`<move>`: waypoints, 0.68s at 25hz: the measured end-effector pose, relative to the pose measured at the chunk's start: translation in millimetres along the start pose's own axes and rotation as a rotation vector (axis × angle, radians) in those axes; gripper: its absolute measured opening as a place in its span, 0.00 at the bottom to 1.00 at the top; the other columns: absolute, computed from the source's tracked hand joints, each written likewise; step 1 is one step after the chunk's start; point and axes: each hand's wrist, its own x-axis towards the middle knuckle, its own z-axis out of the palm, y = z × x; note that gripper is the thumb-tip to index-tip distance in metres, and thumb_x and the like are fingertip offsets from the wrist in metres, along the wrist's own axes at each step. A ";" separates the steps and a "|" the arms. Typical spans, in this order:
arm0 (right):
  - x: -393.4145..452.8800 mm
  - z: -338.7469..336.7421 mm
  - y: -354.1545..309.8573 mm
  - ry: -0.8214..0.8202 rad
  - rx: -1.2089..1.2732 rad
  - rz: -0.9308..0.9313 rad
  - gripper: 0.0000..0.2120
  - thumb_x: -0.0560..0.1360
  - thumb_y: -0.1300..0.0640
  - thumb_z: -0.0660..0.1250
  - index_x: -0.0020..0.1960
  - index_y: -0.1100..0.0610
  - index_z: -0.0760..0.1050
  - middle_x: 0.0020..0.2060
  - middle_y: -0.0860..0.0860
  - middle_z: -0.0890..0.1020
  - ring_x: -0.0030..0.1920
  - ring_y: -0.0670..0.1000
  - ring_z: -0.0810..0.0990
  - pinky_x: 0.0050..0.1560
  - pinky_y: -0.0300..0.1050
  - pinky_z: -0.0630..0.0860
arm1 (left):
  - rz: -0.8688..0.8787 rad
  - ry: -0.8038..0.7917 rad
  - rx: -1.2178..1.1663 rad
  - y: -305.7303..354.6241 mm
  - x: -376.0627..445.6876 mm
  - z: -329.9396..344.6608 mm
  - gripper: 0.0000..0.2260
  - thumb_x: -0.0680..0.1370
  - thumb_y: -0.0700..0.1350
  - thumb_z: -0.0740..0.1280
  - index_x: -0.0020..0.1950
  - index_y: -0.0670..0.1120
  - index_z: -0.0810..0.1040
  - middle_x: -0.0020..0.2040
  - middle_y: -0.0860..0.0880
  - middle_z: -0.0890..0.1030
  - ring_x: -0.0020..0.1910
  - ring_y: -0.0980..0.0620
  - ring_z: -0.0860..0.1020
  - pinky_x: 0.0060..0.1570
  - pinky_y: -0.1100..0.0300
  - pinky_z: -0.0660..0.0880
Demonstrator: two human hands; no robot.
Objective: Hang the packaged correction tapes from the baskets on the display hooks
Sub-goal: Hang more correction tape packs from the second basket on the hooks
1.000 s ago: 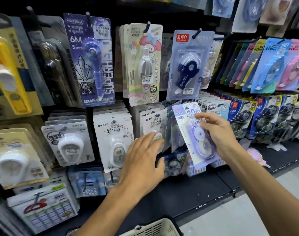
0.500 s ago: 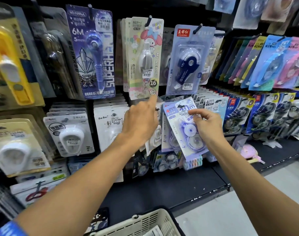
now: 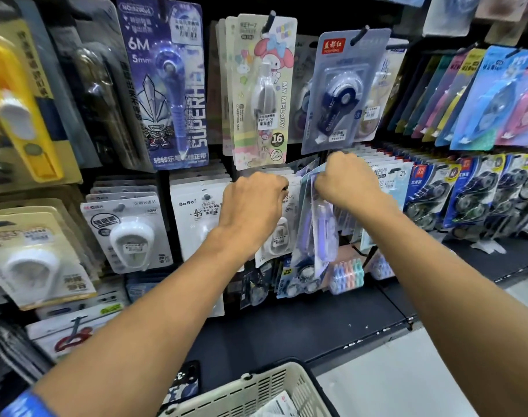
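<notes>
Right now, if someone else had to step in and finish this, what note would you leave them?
Right hand: pinches the top of the lilac correction tape pack, up at its hook among the hanging packs.
Left hand: fingers curled at the packs beside it; what it grips is hidden.
Done: the pack is at the hook; whether it is threaded cannot be seen.
Left: seat it, then hang whatever remains in the basket.

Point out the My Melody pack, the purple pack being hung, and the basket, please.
My Melody pack (image 3: 264,94): head view, card's middle.
Purple correction tape pack (image 3: 323,227): head view, clear blister.
Basket (image 3: 256,389): head view, slatted rim wall.
</notes>
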 end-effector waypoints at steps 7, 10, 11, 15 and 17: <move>6.4 7.7 4.4 -0.076 -0.055 -0.114 0.19 0.81 0.59 0.61 0.32 0.58 0.62 0.30 0.53 0.68 0.39 0.60 0.73 0.41 0.50 0.71 | 0.006 0.033 -0.015 1.8 -1.2 5.2 0.11 0.85 0.43 0.60 0.55 0.48 0.82 0.48 0.47 0.85 0.46 0.40 0.83 0.42 0.51 0.76; 7.1 12.6 5.3 -0.039 -0.115 -0.118 0.20 0.82 0.56 0.62 0.34 0.58 0.62 0.31 0.53 0.67 0.40 0.60 0.73 0.41 0.51 0.71 | -0.007 0.028 -0.014 2.2 -1.9 5.4 0.10 0.84 0.42 0.61 0.55 0.48 0.82 0.48 0.47 0.85 0.46 0.40 0.83 0.42 0.50 0.77; 6.0 15.3 5.2 0.000 -0.145 -0.106 0.19 0.81 0.58 0.63 0.34 0.58 0.61 0.31 0.53 0.66 0.40 0.60 0.72 0.40 0.50 0.69 | -0.014 0.027 -0.009 2.8 -2.4 5.2 0.10 0.84 0.43 0.61 0.55 0.48 0.82 0.48 0.46 0.85 0.46 0.40 0.82 0.42 0.50 0.77; 5.1 14.2 5.4 0.123 -0.151 -0.081 0.20 0.79 0.62 0.63 0.30 0.57 0.60 0.29 0.54 0.66 0.37 0.60 0.70 0.38 0.49 0.66 | -0.020 0.035 0.041 3.5 -1.9 4.2 0.10 0.85 0.43 0.61 0.55 0.48 0.82 0.48 0.46 0.85 0.44 0.40 0.82 0.38 0.52 0.71; 1.6 16.7 5.3 0.147 -0.210 -0.093 0.18 0.76 0.65 0.63 0.30 0.58 0.62 0.29 0.55 0.66 0.35 0.60 0.70 0.36 0.48 0.65 | -0.023 0.031 0.058 3.9 -2.1 4.1 0.10 0.85 0.42 0.61 0.56 0.48 0.82 0.49 0.46 0.85 0.45 0.39 0.82 0.37 0.53 0.69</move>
